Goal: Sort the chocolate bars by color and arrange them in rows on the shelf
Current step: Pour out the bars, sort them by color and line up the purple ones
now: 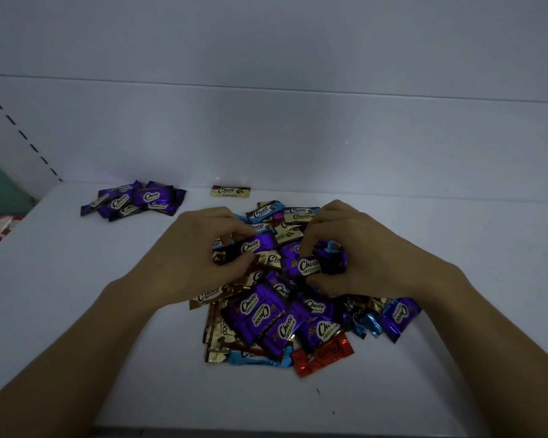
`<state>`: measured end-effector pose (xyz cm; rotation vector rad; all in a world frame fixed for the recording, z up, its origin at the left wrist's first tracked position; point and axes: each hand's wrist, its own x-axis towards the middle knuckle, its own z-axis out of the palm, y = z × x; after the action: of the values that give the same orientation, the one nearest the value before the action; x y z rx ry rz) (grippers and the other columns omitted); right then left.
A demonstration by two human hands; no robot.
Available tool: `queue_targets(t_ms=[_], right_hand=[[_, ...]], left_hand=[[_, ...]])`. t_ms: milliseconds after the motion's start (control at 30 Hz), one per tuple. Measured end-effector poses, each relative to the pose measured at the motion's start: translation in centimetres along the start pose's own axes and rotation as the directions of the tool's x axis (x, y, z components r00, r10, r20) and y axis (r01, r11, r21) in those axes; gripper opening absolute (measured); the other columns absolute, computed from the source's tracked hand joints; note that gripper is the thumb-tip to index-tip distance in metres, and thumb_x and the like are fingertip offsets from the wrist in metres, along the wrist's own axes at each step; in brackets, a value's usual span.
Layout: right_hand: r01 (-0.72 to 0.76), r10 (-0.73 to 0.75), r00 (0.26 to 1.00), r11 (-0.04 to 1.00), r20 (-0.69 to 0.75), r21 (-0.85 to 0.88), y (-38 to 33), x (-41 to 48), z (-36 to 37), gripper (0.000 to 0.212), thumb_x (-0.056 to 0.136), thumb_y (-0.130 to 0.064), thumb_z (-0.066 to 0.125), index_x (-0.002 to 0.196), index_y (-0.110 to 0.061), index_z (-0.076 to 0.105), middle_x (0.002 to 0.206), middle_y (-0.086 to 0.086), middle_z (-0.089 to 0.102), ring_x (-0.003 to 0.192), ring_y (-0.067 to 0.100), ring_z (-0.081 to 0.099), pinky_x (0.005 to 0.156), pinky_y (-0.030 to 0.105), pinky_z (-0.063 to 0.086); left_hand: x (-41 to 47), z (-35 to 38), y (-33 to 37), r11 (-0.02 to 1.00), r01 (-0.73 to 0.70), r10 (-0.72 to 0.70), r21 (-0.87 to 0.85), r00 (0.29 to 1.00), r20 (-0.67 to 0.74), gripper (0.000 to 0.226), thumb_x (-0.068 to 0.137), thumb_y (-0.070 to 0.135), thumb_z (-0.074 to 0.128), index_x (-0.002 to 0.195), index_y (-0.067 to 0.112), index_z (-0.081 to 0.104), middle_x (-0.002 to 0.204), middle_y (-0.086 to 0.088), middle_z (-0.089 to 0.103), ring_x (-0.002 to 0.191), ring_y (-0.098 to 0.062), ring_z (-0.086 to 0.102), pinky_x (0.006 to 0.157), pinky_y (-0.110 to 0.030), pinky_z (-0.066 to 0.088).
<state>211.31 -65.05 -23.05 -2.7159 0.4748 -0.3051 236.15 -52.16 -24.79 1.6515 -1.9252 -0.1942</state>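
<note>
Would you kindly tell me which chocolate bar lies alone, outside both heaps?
The cream-and-brown bar by the back wall; the others cluster in the purple group or the mixed pile.

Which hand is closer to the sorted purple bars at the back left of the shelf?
Left. The left hand is in front and right of that purple group; the right hand is farther right, across the pile.

Pretty dim, bluish light here, foil wrappers (268, 314) catching little glints, my forearms stretch at the wide-angle bottom corners.
</note>
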Motion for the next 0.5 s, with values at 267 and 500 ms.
queue_targets(t_ms=[267,500], right_hand=[[-0.026,0.026,0.998,1.0,-0.051,-0.006,-2.8,3.8,0.3,0.032,0.08,-0.043,0.077,0.107,-0.027,0.071,0.099,-0.015,0.067,0.093,0.006,0.056,0.083,0.029,0.05],[0.012,-0.014,0.999,0.999,-0.048,-0.04,-4.6,13.2,2.3,0.025,0.082,-0.039,0.075,0.099,-0.021,0.073,0.091,-0.005,0.066,0.079,0.012,0.059,0.072,0.033,0.052]], left_hand=[[-1.6,-4.7,-2.1,0.983,0.134,-0.118,0.129,0.985,-0.126,0.031,0.078,0.051,0.063,0.1,0.031,0.072,0.081,0.019,0.063,0.08,-0.004,0.06,0.068,-0.012,0.045],[-4.5,-7.9,-8.5,0.894,0.37,-0.328,0.254,0.925,-0.191,0.019,0.077,0.04,0.075,0.075,0.026,0.063,0.068,0.01,0.058,0.062,-0.007,0.056,0.058,-0.031,0.048]])
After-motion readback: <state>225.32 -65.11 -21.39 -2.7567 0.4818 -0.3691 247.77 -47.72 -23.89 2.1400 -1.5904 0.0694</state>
